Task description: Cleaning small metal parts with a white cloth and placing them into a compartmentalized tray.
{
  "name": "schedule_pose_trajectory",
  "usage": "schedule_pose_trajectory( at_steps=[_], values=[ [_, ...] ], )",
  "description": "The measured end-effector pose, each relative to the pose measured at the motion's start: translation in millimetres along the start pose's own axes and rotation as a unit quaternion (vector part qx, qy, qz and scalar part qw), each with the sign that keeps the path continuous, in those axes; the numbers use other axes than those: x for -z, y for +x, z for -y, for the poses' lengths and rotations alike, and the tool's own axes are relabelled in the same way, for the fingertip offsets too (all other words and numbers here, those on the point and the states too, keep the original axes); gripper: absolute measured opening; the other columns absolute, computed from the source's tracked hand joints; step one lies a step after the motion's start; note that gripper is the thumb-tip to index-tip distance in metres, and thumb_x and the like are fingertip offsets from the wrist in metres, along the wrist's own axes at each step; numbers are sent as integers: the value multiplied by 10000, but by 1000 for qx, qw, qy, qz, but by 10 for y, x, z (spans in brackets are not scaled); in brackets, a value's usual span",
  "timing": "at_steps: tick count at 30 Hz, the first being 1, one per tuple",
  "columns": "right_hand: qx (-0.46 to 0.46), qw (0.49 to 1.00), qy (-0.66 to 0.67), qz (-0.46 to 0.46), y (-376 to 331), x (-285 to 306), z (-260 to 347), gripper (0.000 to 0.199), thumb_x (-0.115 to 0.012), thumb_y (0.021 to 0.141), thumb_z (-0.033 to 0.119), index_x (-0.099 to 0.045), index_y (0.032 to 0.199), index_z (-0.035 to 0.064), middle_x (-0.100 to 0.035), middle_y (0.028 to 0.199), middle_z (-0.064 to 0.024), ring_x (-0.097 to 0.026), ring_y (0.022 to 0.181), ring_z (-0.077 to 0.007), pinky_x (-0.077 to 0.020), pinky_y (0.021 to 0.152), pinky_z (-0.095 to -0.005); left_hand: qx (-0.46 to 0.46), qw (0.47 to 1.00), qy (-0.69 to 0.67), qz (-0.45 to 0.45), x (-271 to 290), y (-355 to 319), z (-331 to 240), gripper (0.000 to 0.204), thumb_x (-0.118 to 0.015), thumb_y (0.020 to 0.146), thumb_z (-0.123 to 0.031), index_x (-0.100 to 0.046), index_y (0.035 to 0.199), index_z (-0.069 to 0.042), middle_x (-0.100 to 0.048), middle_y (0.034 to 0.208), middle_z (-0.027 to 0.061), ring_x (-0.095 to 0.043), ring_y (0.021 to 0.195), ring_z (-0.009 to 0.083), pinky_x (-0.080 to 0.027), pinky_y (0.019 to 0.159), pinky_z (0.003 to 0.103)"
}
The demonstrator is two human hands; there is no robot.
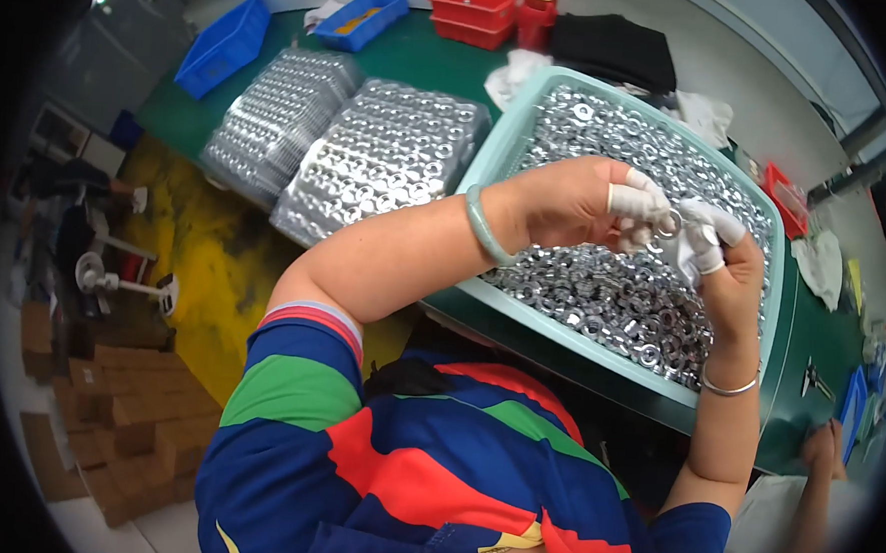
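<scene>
My left hand (587,199) and my right hand (724,266) meet above a pale green bin (489,164) heaped with shiny metal rings (603,285). Both hands wear white fingertip covers. Together they pinch one small metal ring (670,226) between their fingertips, held just over the heap. A green bangle circles my left wrist and a thin silver bracelet sits on my right wrist.
Two trays of rings laid in rows (379,158) lie left of the bin on the green table (415,55). Blue bins (225,45) and red bins (474,13) stand at the far edge beside black cloth (615,47). Another person's hand (823,447) shows at lower right. Cardboard boxes (125,420) sit on the floor.
</scene>
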State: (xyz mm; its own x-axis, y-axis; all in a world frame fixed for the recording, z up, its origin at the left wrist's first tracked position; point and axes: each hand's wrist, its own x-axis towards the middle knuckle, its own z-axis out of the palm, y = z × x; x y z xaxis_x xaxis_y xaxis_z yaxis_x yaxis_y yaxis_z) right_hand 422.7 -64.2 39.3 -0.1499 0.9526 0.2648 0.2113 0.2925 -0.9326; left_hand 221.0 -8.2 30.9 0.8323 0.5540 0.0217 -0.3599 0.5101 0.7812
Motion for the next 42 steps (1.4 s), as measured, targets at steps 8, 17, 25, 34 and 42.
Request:
schedule_pose_trajectory(
  at_steps=[8, 17, 25, 34, 42],
  values=[
    [-19, 994, 93, -46, -162, -257, 82, 204, -502, 846, 76, -535, 1027, -11, -550, 866, -26, -482, 675, -51, -484, 689, -236, -139, 898, 345, -236, 473, -1779, -370, 171, -635, 730, -31, -604, 893, 9, -614, 829, 61, -578, 789, 121, -464, 709, 232],
    [-21, 998, 23, -45, -147, -278, 70, 208, -506, 836, 55, -536, 1031, -14, -567, 953, -40, -503, 778, -54, -438, 694, -192, 23, 555, 692, -461, 1135, -2977, -337, 131, -603, 729, -78, -641, 850, -42, -600, 807, 116, -576, 717, 218, -457, 640, 308],
    [-39, 998, 30, -45, -141, -305, 17, 210, -505, 836, 61, -538, 1029, -15, -568, 955, -46, -513, 796, -61, -435, 703, -192, 70, 408, 842, -345, 1337, -3064, -257, 170, -573, 709, -65, -642, 863, -54, -543, 782, 164, -518, 768, 312, -428, 700, 374],
    [-13, 1000, -9, -21, 26, -251, 23, 193, -525, 828, 87, -562, 997, 0, -551, 762, -1, -474, 623, -41, -418, 591, -169, -29, 511, 792, -332, 588, -2107, -518, 227, -596, 714, -79, -609, 936, -38, -552, 713, 136, -520, 697, 282, -424, 615, 354],
    [-7, 999, 25, -44, 65, -77, -145, 196, -524, 833, 106, -570, 999, 13, -545, 741, 29, -424, 564, 4, -331, 488, -140, -53, 562, 826, -10, 369, -608, -160, 172, -582, 720, -111, -623, 878, -55, -582, 827, 118, -551, 782, 276, -443, 689, 357]
  ],
)
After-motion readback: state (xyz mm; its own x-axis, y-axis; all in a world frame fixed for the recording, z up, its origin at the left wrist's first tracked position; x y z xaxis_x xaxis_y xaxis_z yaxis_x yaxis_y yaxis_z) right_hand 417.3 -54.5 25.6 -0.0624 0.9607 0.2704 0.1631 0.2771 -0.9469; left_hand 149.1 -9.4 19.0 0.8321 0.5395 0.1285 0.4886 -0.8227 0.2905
